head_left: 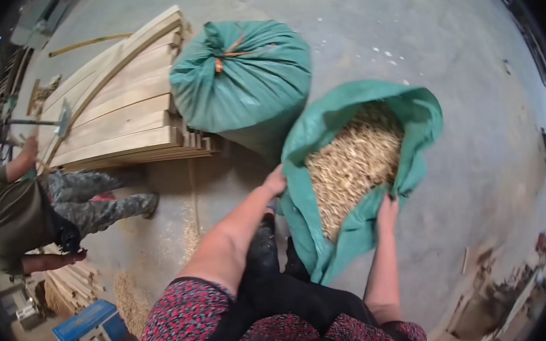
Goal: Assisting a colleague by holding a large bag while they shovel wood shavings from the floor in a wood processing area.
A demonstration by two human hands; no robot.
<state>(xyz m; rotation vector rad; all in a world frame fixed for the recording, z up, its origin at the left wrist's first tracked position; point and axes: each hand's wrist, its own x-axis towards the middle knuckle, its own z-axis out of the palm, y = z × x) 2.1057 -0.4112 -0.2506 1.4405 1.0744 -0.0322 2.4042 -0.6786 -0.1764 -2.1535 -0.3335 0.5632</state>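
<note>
An open green woven sack (312, 141) lies on the concrete floor in front of me, filled with pale wood chips (350, 164). My left hand (275, 182) grips the sack's left rim. My right hand (387, 213) holds the rim at its lower right edge. Both arms reach in from the bottom of the view. Behind this sack stands a second green sack (242, 82), full and tied shut with an orange cord.
A stack of long pale wooden boards (118, 112) lies at the left rear. Another person (23, 212) in an olive shirt and camouflage trousers bends over at the left. A blue crate (85, 323), wood offcuts and scattered chips lie at the lower left.
</note>
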